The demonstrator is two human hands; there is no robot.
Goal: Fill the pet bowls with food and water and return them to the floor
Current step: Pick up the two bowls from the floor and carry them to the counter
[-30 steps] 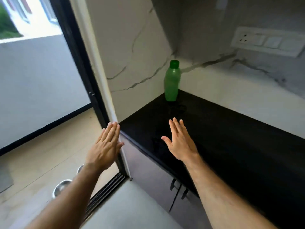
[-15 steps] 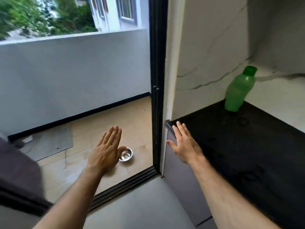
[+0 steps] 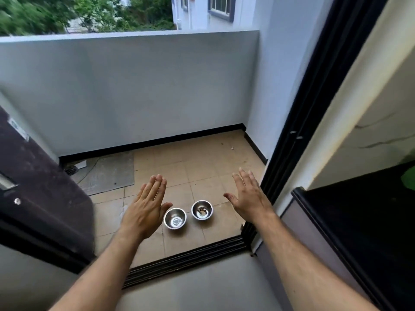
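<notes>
Steel bowls on floor, hands flat

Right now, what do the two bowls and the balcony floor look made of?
Both bowls, left bowl and right bowl, look like polished steel: mirror-bright, reflective insides. The floor seems matte beige tile, judging by its grid of grout lines.

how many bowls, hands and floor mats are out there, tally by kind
steel bowls: 2, one holding only a clear glint, one with brown scraps
hands: 2, left hand and right hand, both held flat over the floor, holding nothing
grey mats: 1, the grey mat near the drain
total: 5
</notes>
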